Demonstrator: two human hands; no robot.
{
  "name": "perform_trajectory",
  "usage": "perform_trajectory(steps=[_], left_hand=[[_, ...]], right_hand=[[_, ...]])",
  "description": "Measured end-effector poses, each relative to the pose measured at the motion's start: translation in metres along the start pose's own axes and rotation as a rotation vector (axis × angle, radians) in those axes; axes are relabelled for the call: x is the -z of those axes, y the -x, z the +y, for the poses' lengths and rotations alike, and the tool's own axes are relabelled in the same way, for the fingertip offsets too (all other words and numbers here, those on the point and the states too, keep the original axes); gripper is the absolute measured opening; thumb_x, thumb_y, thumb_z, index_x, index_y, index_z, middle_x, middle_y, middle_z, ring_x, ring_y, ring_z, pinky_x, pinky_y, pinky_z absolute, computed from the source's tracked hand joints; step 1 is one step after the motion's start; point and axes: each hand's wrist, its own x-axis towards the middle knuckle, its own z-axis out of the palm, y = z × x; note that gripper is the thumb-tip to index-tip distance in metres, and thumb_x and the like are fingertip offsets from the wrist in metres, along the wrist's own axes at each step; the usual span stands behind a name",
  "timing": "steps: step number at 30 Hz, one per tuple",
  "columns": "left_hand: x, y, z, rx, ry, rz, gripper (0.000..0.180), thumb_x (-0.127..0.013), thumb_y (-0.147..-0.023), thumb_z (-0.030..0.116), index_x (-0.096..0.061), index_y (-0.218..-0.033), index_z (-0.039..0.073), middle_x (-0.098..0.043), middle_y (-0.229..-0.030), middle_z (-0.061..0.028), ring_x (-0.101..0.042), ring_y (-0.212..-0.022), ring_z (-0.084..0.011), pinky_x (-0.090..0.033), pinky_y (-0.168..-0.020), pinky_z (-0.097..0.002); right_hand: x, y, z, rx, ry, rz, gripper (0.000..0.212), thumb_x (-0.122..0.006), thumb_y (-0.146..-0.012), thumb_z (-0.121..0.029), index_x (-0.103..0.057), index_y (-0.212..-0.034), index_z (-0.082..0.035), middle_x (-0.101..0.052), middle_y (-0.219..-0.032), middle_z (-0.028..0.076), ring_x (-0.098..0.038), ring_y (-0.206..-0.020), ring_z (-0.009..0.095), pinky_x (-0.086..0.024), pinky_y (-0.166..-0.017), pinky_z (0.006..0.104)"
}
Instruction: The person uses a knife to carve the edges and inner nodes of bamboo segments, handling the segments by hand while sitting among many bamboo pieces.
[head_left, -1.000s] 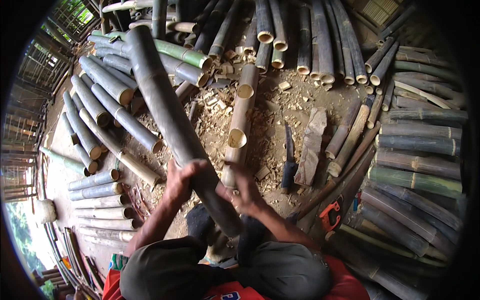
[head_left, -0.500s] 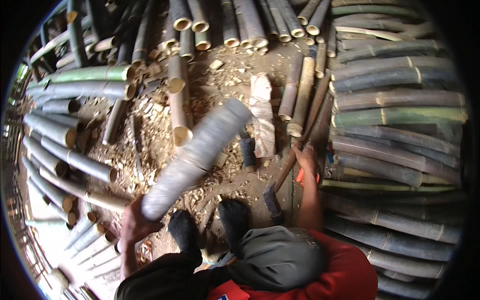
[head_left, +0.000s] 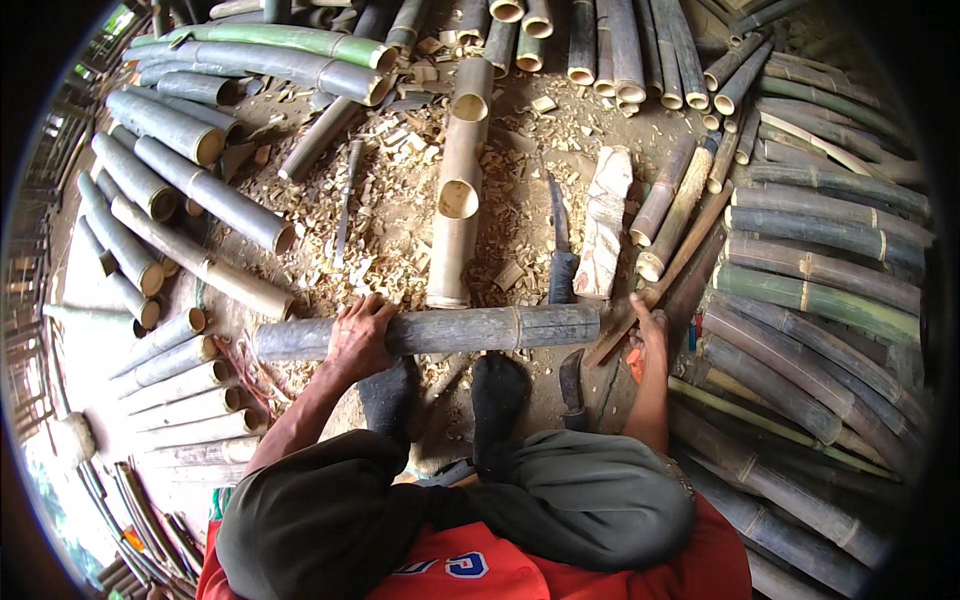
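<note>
A person (head_left: 460, 500) in dark grey trousers (head_left: 590, 485) and a red top (head_left: 480, 555) is sitting at the bottom of the frame, dark-socked feet (head_left: 498, 395) pointing toward the centre. A small curved blade with a dark handle (head_left: 572, 390) is lying right of the feet. Just beyond, the left hand (head_left: 362, 338) is grasping a dark grey cylindrical bamboo tube (head_left: 465, 331) stretching across the centre, while the right hand (head_left: 650, 328), right of centre, is gripping a long brown wooden strip (head_left: 685, 245). Farther up, a pale brown notched bamboo length (head_left: 455, 252) is lying among cream-coloured wood chips (head_left: 400, 225), near a black-handled curved knife (head_left: 561, 272) and a rough pale wooden block (head_left: 606, 225). Dark bamboo poles (head_left: 625, 50) are lining the top edge.
</note>
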Motion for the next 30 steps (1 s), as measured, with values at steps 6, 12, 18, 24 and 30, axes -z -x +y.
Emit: perform_trajectory(steps=[6,12,18,24,30], left_hand=[[-0.009,0.003,-0.001,-0.054,0.070,0.045,0.076,-0.088,-0.067,0.022,-0.059,-0.135,0.009,-0.061,-0.120,-0.0157,-0.057,-0.120,-0.0363,-0.048,-0.101,-0.0470],[0.028,0.054,-0.012,0.197,0.419,0.394,0.055,-0.084,-0.084,0.019,-0.061,-0.133,0.007,-0.059,-0.133,-0.0188,-0.061,-0.121,-0.0380,-0.054,-0.101,-0.0506],[0.045,0.062,-0.104,0.517,0.845,0.953,0.041,-0.078,-0.095,0.020,-0.067,-0.131,0.003,-0.074,-0.121,-0.0138,-0.070,-0.108,-0.0210,-0.061,-0.087,-0.0371],[0.071,0.111,-0.177,0.728,1.593,1.162,0.051,-0.058,-0.105,0.048,-0.066,-0.135,0.007,-0.072,-0.125,-0.0130,-0.068,-0.110,-0.0240,-0.054,-0.093,-0.0425],[0.023,0.134,-0.203,0.851,1.687,1.087,0.050,-0.055,-0.105,0.052,-0.068,-0.131,0.012,-0.073,-0.111,-0.0050,-0.064,-0.101,-0.0190,-0.050,-0.090,-0.0420]], right_hand=[[0.002,-0.074,0.056,0.171,-0.309,-0.074,0.028,-0.079,-0.082,-0.027,-0.067,-0.102,-0.011,-0.065,-0.089,0.006,-0.064,-0.075,0.023,-0.053,-0.065,0.0439],[0.008,-0.022,0.002,0.182,-0.288,0.202,0.072,-0.084,-0.081,-0.041,-0.061,-0.133,0.003,-0.067,-0.117,0.012,-0.065,-0.090,0.024,-0.057,-0.077,0.0398],[0.029,0.108,-0.029,0.707,-0.310,0.019,0.056,-0.078,-0.091,-0.022,-0.059,-0.138,-0.001,-0.065,-0.108,0.008,-0.058,-0.087,0.015,-0.048,-0.072,0.0288],[-0.005,0.209,-0.093,1.116,0.252,-0.578,0.052,-0.079,-0.081,-0.010,-0.066,-0.130,-0.002,-0.068,-0.103,0.009,-0.065,-0.093,0.022,-0.053,-0.086,0.0353],[-0.067,0.235,-0.102,1.293,0.636,-0.742,0.057,-0.080,-0.075,-0.011,-0.069,-0.131,-0.004,-0.070,-0.111,0.019,-0.071,-0.101,0.039,-0.055,-0.087,0.0438]])
